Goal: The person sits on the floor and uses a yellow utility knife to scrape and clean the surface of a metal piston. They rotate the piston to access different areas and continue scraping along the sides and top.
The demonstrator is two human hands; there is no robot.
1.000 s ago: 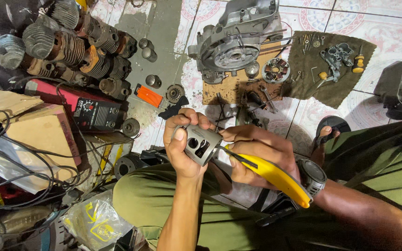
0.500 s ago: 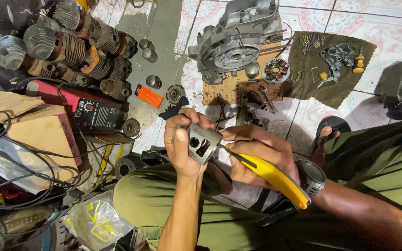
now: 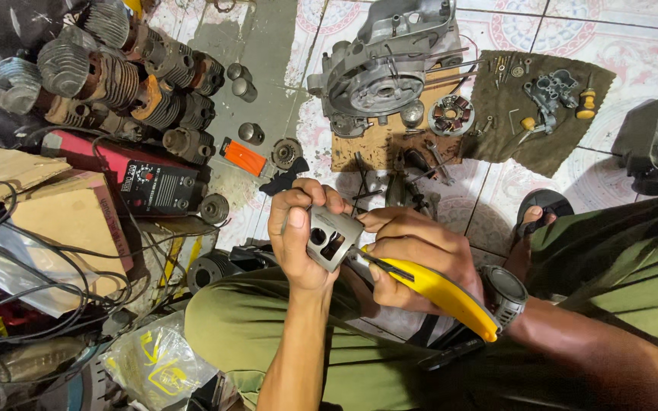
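Observation:
My left hand (image 3: 292, 242) grips a small grey metal part (image 3: 330, 239) with round holes in its face, held above my lap. My right hand (image 3: 419, 257) holds a yellow-handled tool (image 3: 442, 295) whose dark tip rests against the lower right edge of the metal part. A dark watch (image 3: 504, 294) is on my right wrist. Both hands are close together over my green trousers (image 3: 268, 335).
An engine casing (image 3: 386, 65) lies on a wooden board ahead. A dark cloth (image 3: 542, 114) holds small parts and screwdrivers. Several finned cylinders (image 3: 108, 76) are piled at the left, with a red and black box (image 3: 146, 183), cardboard (image 3: 55, 217) and cables. A black part (image 3: 655, 144) sits at right.
The metal part has turned slightly in my left hand and the tool tip has shifted along its edge. Hands stay in the same place.

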